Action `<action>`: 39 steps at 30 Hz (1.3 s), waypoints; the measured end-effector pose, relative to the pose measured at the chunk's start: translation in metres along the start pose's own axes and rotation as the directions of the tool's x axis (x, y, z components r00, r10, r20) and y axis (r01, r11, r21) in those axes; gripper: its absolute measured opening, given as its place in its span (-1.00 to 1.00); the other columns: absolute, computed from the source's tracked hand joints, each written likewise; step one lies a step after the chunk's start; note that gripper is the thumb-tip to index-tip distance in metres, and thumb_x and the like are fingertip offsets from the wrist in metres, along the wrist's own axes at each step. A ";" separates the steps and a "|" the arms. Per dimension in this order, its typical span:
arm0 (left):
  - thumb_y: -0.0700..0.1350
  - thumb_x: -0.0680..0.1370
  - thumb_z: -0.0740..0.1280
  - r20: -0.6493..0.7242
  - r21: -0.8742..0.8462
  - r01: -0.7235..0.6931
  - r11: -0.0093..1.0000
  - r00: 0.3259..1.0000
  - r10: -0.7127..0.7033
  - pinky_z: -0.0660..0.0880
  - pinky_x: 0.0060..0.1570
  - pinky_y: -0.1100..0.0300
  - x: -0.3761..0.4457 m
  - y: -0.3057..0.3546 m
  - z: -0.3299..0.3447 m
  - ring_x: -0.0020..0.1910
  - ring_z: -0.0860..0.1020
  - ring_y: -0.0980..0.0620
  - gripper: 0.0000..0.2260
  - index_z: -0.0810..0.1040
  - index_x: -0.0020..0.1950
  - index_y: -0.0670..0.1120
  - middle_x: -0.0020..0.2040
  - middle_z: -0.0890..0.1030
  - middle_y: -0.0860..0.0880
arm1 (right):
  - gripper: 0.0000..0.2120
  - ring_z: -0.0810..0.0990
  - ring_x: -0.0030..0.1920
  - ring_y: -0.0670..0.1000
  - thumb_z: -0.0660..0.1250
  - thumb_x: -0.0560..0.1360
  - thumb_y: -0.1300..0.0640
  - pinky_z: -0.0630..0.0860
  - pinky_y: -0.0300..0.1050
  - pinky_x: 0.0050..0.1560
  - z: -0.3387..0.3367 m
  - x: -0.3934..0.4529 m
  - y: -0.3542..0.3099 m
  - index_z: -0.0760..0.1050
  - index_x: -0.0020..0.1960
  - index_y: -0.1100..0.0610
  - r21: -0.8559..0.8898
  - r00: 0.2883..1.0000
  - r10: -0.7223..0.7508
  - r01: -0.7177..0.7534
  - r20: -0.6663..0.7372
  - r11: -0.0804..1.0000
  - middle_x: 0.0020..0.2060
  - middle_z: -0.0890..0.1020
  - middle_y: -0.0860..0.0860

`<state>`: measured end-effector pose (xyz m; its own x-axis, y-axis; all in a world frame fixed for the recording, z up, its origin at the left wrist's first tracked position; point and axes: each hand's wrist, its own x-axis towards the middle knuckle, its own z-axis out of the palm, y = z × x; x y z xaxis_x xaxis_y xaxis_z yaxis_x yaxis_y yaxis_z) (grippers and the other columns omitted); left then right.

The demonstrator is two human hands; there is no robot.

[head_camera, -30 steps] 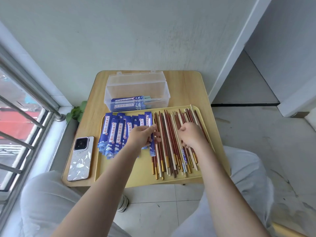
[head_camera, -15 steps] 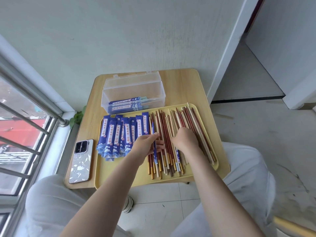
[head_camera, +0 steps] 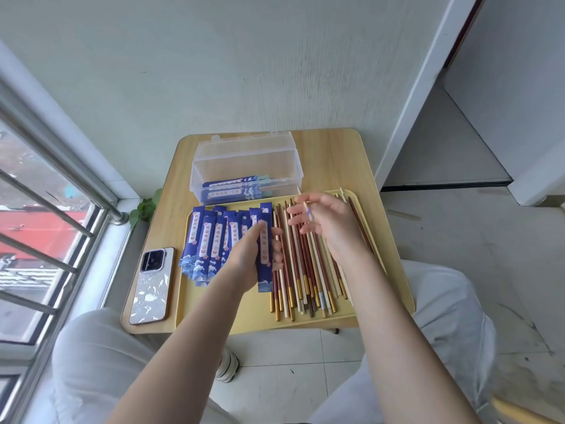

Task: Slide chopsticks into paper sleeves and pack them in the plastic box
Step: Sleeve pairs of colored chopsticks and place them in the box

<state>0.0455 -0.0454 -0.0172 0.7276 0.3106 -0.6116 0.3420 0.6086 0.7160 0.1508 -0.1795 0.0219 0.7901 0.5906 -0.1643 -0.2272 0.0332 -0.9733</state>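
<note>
Blue sleeves [head_camera: 214, 240] with white wave print are seen; chopsticks [head_camera: 302, 270] are coloured dark red, cream and gold on a yellow tray [head_camera: 244, 313].

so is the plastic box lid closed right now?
No, the plastic box stands open with its lid tipped back, and a few sleeved chopsticks lie inside.

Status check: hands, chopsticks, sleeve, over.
Left hand holds blue paper sleeve. Right hand pinches pale chopstick, not yet sleeved. Clear plastic box open; nothing blocking.
</note>
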 end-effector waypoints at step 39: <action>-0.12 0.61 0.38 -0.577 -0.324 -0.218 0.921 0.817 -0.010 0.64 -0.12 0.17 -0.011 0.026 -0.014 -0.35 0.71 -0.01 -0.95 0.53 0.03 -0.05 -0.02 0.67 -0.13 | -0.85 0.62 -0.38 0.02 0.07 0.72 0.15 0.62 -0.06 -0.28 0.024 0.007 0.010 0.36 0.08 0.21 0.268 0.868 0.044 0.105 -0.496 0.958 -0.33 0.56 0.12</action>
<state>0.0381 -0.0223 0.0036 0.2480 0.6690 -0.7006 -0.0360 0.7291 0.6835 0.1408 -0.1559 0.0150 0.9576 0.1143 -0.2644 -0.2872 0.3102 -0.9063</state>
